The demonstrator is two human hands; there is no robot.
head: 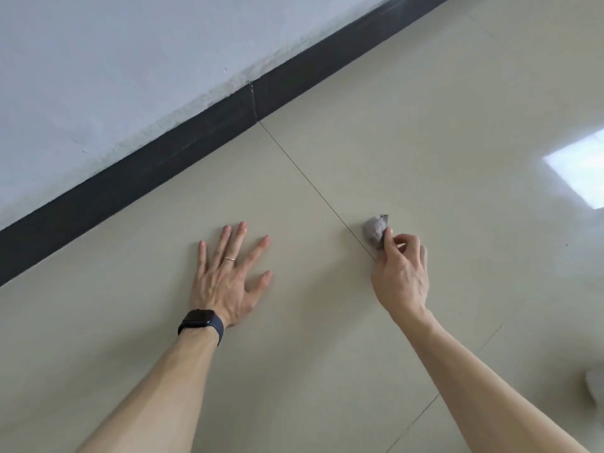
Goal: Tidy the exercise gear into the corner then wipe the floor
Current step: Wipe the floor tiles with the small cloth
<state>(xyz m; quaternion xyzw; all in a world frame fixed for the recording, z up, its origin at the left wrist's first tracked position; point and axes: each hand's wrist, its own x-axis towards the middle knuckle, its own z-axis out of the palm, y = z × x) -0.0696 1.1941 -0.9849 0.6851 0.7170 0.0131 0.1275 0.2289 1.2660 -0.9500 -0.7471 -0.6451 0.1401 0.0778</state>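
My right hand (402,273) pinches a small crumpled grey cloth (375,231) against the beige tiled floor (327,354), just right of a thin tile joint. My left hand (228,276) lies flat on the floor with its fingers spread, palm down, holding nothing. It wears a ring, and a dark watch sits on the wrist. The two hands are about a hand's width apart. No exercise gear is in view.
A black skirting board (163,152) runs diagonally along the foot of a white wall (114,60) behind my left hand. A bright window reflection (578,171) shines on the floor at the right. Part of a white object (596,385) shows at the right edge.
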